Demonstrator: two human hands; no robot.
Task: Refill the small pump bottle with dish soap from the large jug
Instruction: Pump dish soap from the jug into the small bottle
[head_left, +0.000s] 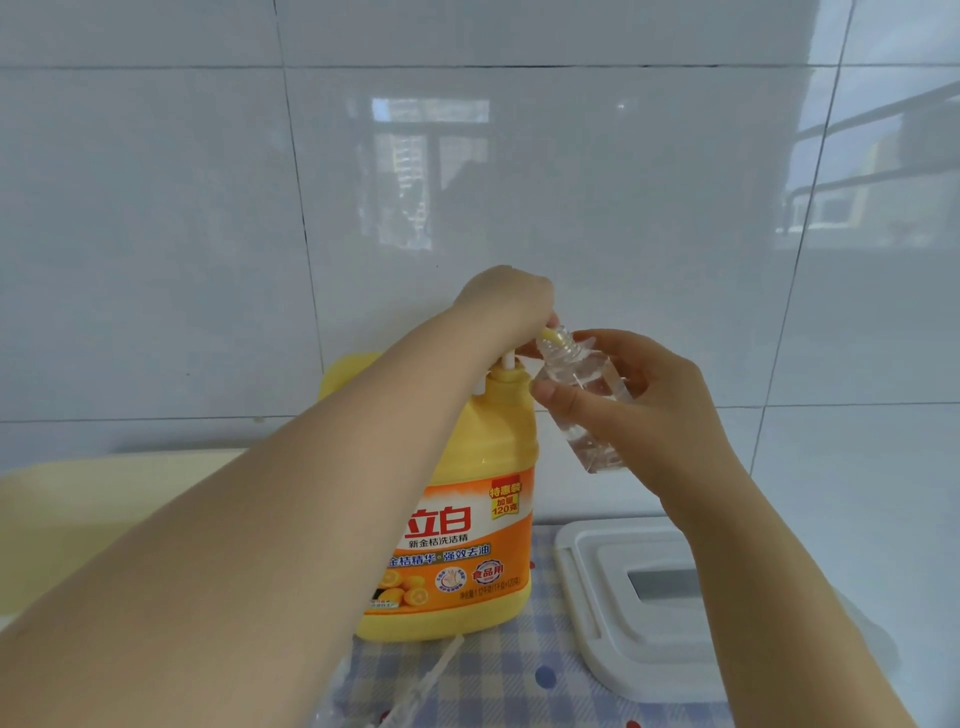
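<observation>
The large jug stands mid-table, with the tiled wall close behind it. A white lid lies just right of the jug, and a loose pump tube lies in front. A yellow basin lies to the left. Open air remains above the lid.

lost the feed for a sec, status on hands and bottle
Left hand on jug pump. Right hand grips small bottle, tilted, neck at the nozzle. Nothing in the way.

one jug, one bottle (clear), two hands
</observation>
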